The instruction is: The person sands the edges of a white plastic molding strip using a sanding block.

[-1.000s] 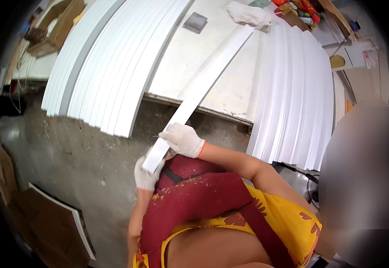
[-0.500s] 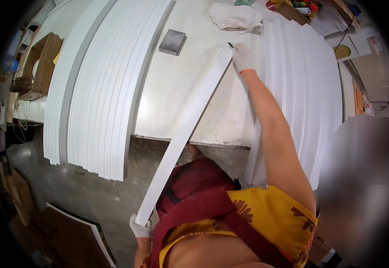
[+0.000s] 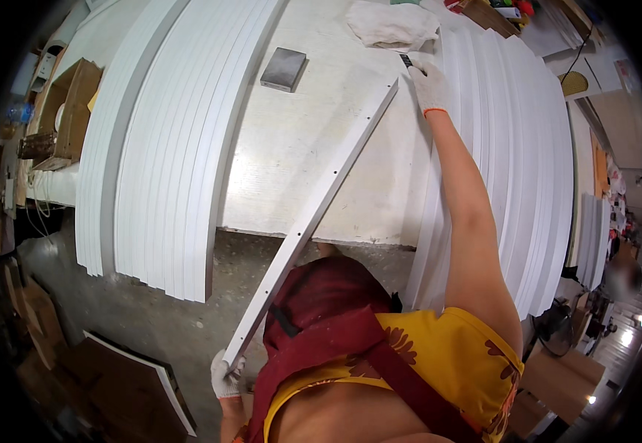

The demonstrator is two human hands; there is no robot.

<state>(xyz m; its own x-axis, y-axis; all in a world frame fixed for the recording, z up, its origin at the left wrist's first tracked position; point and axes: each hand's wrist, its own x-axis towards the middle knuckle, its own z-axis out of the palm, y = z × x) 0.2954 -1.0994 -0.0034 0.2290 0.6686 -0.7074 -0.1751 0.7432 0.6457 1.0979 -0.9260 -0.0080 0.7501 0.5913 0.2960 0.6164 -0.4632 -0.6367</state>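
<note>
We find the left hand grasping the white strip by its near end; its long axis runs forward-right, ending just beside the right hand, clenched on a dark piece.

Legible text in view: 0 words, 0 numbers, 0 signs
White strip: row of small dark dots along its face, no characters made out
Black piece at the right hand: fine pale marks, too small to read
Grey block: any lettering on its near side too small to tell
Coloured packages at upper right: cut by the dark rim, print unreadable
Pale panel at right: yellowish oval, no wording made out
Open cardboard box at left: lettering, if any, cannot be resolved
</note>
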